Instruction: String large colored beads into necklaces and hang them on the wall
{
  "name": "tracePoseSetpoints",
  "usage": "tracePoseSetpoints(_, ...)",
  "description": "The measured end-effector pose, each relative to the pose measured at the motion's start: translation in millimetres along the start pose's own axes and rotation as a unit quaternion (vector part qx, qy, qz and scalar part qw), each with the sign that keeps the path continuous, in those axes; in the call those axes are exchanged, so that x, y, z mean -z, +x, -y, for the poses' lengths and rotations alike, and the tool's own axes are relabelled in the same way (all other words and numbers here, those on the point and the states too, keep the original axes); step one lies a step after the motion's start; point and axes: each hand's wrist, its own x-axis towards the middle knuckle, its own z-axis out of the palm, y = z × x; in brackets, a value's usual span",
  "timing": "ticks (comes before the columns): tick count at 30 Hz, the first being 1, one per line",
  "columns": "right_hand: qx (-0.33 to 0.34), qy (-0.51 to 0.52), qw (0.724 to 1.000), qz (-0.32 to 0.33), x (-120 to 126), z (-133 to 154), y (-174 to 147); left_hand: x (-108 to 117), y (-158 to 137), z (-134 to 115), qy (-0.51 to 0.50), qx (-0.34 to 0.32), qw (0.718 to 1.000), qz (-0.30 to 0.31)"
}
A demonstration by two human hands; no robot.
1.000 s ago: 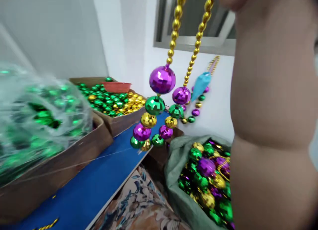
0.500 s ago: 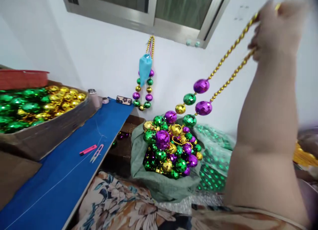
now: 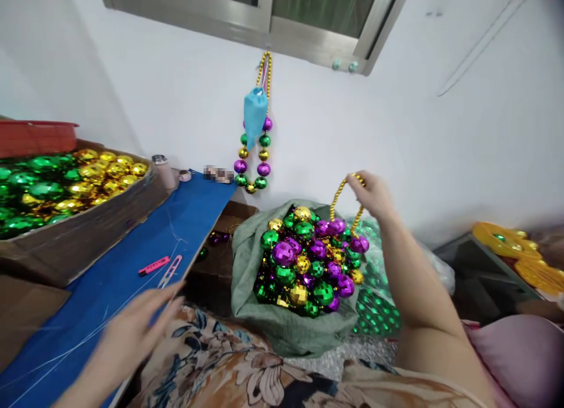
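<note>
My right hand (image 3: 371,193) is closed around the gold bead strand (image 3: 338,195) of a necklace, above the right side of a green sack (image 3: 247,278). The necklace's large faceted purple beads (image 3: 337,226) rest on a heap of purple, green and gold bead necklaces (image 3: 302,264) inside the sack. On the left, my left hand (image 3: 132,334) is over the edge of a blue table (image 3: 194,202), blurred, fingers stretched out and holding nothing that I can see. Just beyond its fingertips lie pink-handled thread snips (image 3: 171,271) and a pink cutter (image 3: 154,266).
A cardboard box (image 3: 88,228) of green and gold beads stands on the table, with a red basin (image 3: 37,136) behind. White threads (image 3: 83,344) cross the tabletop. A bead necklace (image 3: 263,168) and a blue pouch (image 3: 255,117) hang below the window. Yellow trays (image 3: 506,240) stand at right.
My right hand has come down and left from high on the right, lowering the necklace onto the heap in the sack. My left hand has come into view over the table edge.
</note>
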Motion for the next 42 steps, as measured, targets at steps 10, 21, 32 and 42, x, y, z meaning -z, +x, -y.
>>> tracePoseSetpoints(10, 0.080, -0.046, 0.965, 0.246, -116, -21, -63, -171, 38, -3, 0.055, 0.031, 0.944, 0.325)
tracePoseSetpoints(21, 0.023, -0.028, 0.937, 0.347, -179, -23, -104, -131, 99, -44, -0.196, 0.053, 0.979, 0.027)
tracePoseSetpoints(32, 0.022, -0.132, 0.904, 0.406, -257, 32, -88, -122, 91, -79, -0.193, 0.018, 0.976, 0.100)
tracePoseSetpoints(42, -0.055, -0.134, 0.899, 0.413, -275, 23, -49, -140, 69, -62, -0.155, -0.037, 0.974, 0.160)
